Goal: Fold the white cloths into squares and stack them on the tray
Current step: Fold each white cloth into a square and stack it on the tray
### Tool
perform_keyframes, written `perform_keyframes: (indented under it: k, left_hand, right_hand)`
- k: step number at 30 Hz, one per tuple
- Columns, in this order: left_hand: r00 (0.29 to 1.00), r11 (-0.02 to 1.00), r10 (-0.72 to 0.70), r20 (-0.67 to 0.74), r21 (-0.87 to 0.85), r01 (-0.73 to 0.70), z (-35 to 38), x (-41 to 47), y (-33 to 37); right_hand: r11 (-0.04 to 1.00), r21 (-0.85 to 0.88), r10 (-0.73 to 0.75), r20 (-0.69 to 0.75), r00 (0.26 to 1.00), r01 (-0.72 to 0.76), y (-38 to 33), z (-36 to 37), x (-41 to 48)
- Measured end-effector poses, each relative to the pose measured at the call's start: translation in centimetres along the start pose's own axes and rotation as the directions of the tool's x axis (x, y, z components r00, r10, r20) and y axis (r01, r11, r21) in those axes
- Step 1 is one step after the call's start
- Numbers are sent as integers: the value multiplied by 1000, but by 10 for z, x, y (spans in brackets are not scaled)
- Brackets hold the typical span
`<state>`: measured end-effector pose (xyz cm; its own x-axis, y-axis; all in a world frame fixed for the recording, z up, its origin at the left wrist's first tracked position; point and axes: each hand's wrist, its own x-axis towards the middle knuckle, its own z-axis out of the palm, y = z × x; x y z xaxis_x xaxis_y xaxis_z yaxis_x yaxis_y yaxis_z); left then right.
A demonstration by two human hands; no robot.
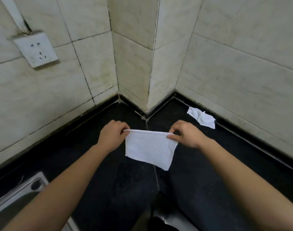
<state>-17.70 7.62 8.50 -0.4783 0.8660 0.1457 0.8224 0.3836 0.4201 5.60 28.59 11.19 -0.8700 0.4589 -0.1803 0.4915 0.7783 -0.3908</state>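
At the centre of the frame, a white, finely woven rectangular cloth [150,148] is stretched taut along its top edge, which looks doubled. The left grip [111,135] pinches its left corner between thumb and curled fingers, and the right grip [186,135] pinches the right corner likewise. Beneath it lies the black speckled stone table [92,164]. Right of centre, a crumpled white cloth [202,118] lies by the cream marbled wall tiles [234,72]. A brushed steel sink rim [17,194] shows lower left, and a grimy white plastic socket [36,50] upper left

Dim, flat indoor light; wide-angle bending at the edges; soft overall focus; faint sheen on the black stone desk [200,164].
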Motion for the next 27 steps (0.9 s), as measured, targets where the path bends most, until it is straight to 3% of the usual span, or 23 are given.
perform_keyframes:
  k: [5,10,14,18,21,24,27]
  left_hand:
    - [996,998,-39,-75,36,42,-23,30,14]
    - [945,996,2,-326,81,25,-53,71,39]
    - [908,989,99,-406,138,-46,-43,60,37]
    - [961,988,93,-262,142,-57,12,11,12]
    - [998,986,65,-9,155,-63,65,-44,-6]
    - [950,958,90,298,235,-164,111,-106,-13]
    - [864,920,117,489,273,-279,137,-155,-12]
  right_hand:
    - [999,-30,28,-156,987,-33,5,-33,22]
    - [1000,-18,5,-476,880,-16,7,-69,36]
    - [998,37,-22,-536,844,49,11,-56,31]
    - [1000,-17,-6,-397,918,-1,29,10,11]
    - [977,-211,-18,-75,997,2,42,78,-15]
    - [959,-280,27,225,974,38,48,137,-51]
    - [965,-260,43,305,951,40,47,176,-84]
